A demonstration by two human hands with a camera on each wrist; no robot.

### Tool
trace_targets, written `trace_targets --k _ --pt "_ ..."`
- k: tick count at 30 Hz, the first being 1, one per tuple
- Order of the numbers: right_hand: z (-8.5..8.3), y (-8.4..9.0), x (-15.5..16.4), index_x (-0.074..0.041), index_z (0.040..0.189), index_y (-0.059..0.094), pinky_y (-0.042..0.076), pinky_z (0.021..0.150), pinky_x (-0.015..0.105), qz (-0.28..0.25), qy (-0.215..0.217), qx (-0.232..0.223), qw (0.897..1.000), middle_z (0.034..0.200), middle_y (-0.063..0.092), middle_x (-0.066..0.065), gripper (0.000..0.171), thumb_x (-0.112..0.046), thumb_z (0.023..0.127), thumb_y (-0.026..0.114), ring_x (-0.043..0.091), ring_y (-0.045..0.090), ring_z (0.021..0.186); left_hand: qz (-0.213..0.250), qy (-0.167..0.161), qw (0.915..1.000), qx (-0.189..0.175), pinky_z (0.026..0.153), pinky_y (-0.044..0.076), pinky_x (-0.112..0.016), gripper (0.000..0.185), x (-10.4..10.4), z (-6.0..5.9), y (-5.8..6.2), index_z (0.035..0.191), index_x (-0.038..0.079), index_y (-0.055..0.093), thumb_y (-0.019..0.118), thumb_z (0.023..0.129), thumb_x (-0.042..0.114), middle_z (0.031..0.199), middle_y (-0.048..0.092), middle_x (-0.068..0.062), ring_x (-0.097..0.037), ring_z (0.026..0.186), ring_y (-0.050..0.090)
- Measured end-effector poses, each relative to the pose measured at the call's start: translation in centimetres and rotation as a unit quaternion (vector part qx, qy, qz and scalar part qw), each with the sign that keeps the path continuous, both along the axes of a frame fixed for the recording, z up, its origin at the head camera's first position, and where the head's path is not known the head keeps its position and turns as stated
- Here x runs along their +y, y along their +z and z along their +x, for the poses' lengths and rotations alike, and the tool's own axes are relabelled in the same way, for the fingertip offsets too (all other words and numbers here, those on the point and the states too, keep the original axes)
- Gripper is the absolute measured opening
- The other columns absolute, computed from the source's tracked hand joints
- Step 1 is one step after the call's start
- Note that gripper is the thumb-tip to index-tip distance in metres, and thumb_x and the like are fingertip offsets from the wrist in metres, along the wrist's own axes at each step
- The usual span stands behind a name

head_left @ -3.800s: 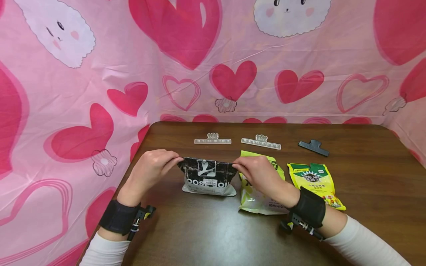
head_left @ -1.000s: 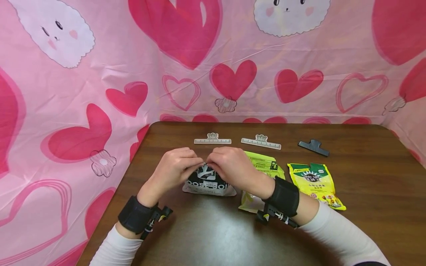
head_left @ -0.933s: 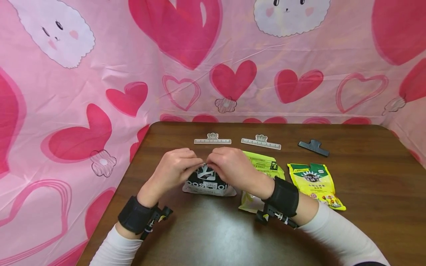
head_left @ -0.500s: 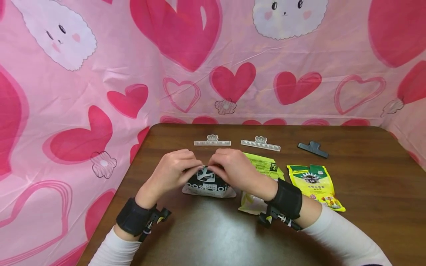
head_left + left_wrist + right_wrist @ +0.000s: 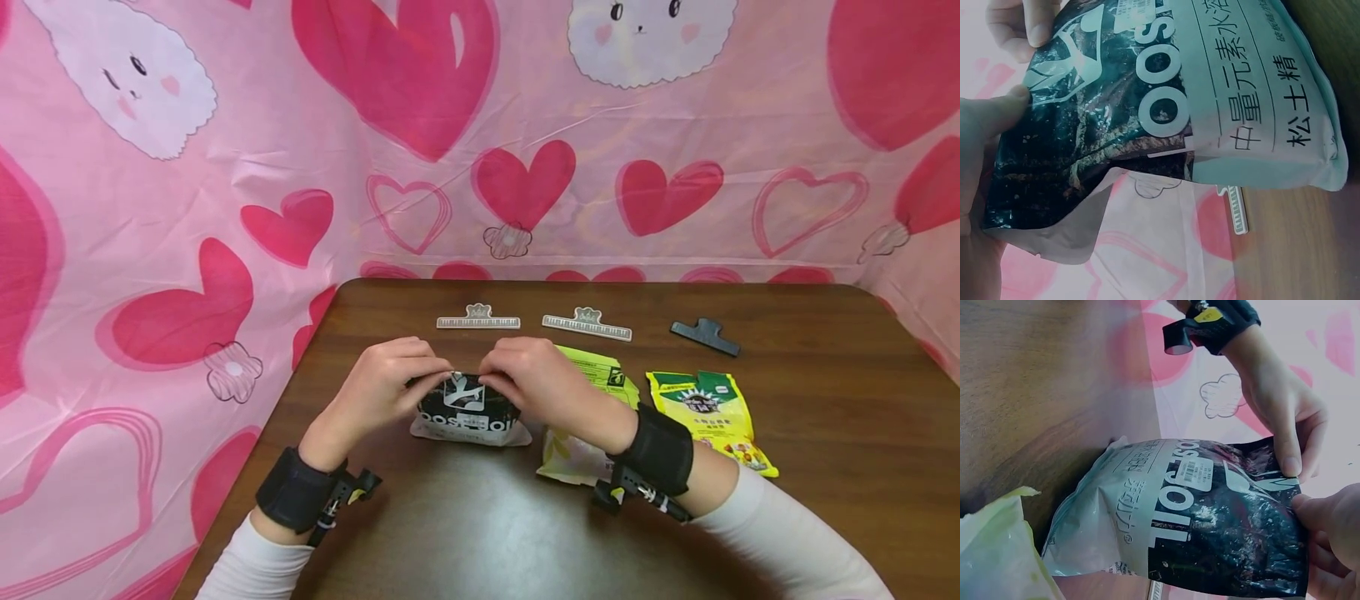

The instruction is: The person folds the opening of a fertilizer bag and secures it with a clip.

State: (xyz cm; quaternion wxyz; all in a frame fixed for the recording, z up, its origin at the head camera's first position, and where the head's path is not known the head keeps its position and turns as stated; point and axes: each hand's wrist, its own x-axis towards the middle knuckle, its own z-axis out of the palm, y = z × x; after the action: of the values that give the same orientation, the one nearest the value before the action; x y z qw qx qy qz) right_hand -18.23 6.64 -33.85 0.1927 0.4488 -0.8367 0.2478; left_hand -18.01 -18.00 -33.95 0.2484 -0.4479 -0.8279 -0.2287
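Observation:
A black and white soil bag (image 5: pixel 468 412) stands upright on the brown table (image 5: pixel 480 517). My left hand (image 5: pixel 390 383) and right hand (image 5: pixel 525 382) both pinch its folded top edge near the middle, thumbs toward me. The left wrist view shows the bag (image 5: pixel 1166 106) close up with my left thumb (image 5: pixel 994 115) on its dark upper part. In the right wrist view the bag (image 5: pixel 1197 519) is pinched by my left hand (image 5: pixel 1291 425) and by my right fingers (image 5: pixel 1329 537).
A lime green pouch (image 5: pixel 592 417) lies right of the bag, partly under my right wrist. A yellow snack pouch (image 5: pixel 708 417) lies further right. Two white sealing clips (image 5: pixel 478 317) (image 5: pixel 587 323) and a black clip (image 5: pixel 705 335) lie at the back.
Earlier my hands held the bag's top by its two corners, spread wide. They have moved together to the middle, and the top is folded down lower.

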Motion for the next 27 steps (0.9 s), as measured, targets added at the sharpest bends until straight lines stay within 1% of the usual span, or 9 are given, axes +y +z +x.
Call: trace_targets --k 6,8,10,15,19,24,27 --pt "0.0 -0.3 -0.1 -0.011 0.087 0.073 0.055 0.071 0.024 -0.013 0.019 0.019 1.0 0.081 0.07 -0.003 0.003 -0.013 0.087 0.075 0.008 0.065 0.074 0.002 -0.012 0.9999 0.01 0.06 0.048 -0.02 0.022 0.0 -0.1 0.1 0.093 0.008 0.079 0.086 0.072 0.004 0.076 0.07 0.0 -0.009 0.067 0.058" --pt "0.0 -0.3 0.0 -0.012 0.088 0.073 0.055 0.07 0.024 -0.017 0.022 0.02 0.999 0.081 0.07 -0.003 0.003 -0.012 0.086 0.076 0.008 0.065 0.074 0.002 -0.014 0.9999 0.007 0.06 0.049 -0.019 0.023 -0.1 -0.1 0.0 0.093 0.008 0.08 0.086 0.071 0.004 0.076 0.07 0.0 -0.009 0.068 0.059" --pt "0.0 -0.4 0.0 -0.012 0.088 0.074 0.055 0.07 0.023 -0.02 0.022 0.018 0.999 0.082 0.07 -0.003 0.002 -0.013 0.087 0.075 0.008 0.065 0.074 0.002 -0.014 0.9999 -0.002 0.061 0.049 -0.018 0.022 -0.2 -0.1 0.0 0.093 0.008 0.08 0.086 0.072 0.005 0.077 0.071 0.0 -0.008 0.069 0.059" --pt "0.0 -0.4 0.4 -0.013 0.089 0.075 0.055 0.071 0.023 -0.015 0.019 0.002 1.0 0.083 0.07 -0.004 0.005 -0.017 0.091 0.073 0.007 0.065 0.076 0.007 -0.018 0.9994 -0.027 0.064 0.05 -0.017 0.018 -0.4 -0.2 0.0 0.093 0.009 0.079 0.084 0.075 0.007 0.08 0.072 0.001 -0.008 0.072 0.061" --pt "0.0 -0.4 0.9 -0.014 0.09 0.075 0.054 0.071 0.024 -0.013 0.01 -0.022 1.0 0.084 0.07 -0.004 0.004 -0.017 0.091 0.073 0.006 0.063 0.076 0.01 -0.013 0.999 -0.042 0.066 0.05 -0.018 0.018 -0.7 -0.1 -0.1 0.095 0.009 0.079 0.084 0.077 0.009 0.082 0.072 0.002 -0.008 0.075 0.061" --pt "0.1 -0.4 1.5 -0.015 0.091 0.075 0.053 0.069 0.023 -0.006 0.0 -0.047 0.999 0.084 0.07 -0.005 0.004 -0.018 0.09 0.073 0.005 0.062 0.075 0.022 -0.006 0.9978 -0.062 0.064 0.052 -0.021 0.02 -1.2 -0.1 -0.2 0.096 0.009 0.079 0.083 0.077 0.007 0.083 0.073 0.0 -0.007 0.074 0.061" --pt "0.1 -0.3 1.6 -0.014 0.092 0.075 0.054 0.069 0.022 -0.004 0.0 -0.052 0.999 0.085 0.071 -0.005 0.006 -0.019 0.089 0.074 0.005 0.062 0.075 0.03 -0.012 0.9974 -0.065 0.062 0.052 -0.022 0.021 -1.3 -0.2 -0.3 0.097 0.008 0.079 0.083 0.076 0.004 0.083 0.073 0.0 -0.008 0.073 0.061"
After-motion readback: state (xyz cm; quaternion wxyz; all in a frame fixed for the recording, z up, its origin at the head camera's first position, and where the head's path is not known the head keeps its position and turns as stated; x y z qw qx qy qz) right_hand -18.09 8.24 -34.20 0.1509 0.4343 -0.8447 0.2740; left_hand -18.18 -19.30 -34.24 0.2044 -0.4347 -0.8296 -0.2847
